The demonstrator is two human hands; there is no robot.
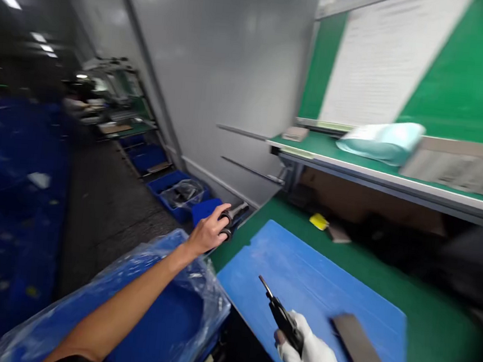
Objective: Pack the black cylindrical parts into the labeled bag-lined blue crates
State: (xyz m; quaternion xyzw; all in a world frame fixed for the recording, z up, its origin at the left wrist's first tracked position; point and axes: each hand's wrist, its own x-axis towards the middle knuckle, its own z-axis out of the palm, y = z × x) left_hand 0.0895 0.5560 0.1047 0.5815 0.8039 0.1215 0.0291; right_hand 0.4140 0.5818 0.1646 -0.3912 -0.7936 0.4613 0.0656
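My left hand (207, 231), bare and stretched out over the near bin, is closed on a black and grey tool with two ring-like ends (227, 225). Blur hides its exact kind. My right hand (309, 350), in a white glove, grips a black piece with a thin metal rod (282, 317) at its far end. The rod points up and left, above a blue mat (297, 265) on the green bench. A flat grey-brown block (357, 344) lies on the mat, to the right of my gloved hand.
Below my left arm is a blue bin lined with clear plastic (185, 345). Another blue bin (169, 211) with bagged dark items stands farther off by the wall. A green shelf (324, 149) bears a pale blue bundle (382, 141). A yellow item (319, 221) lies beneath it.
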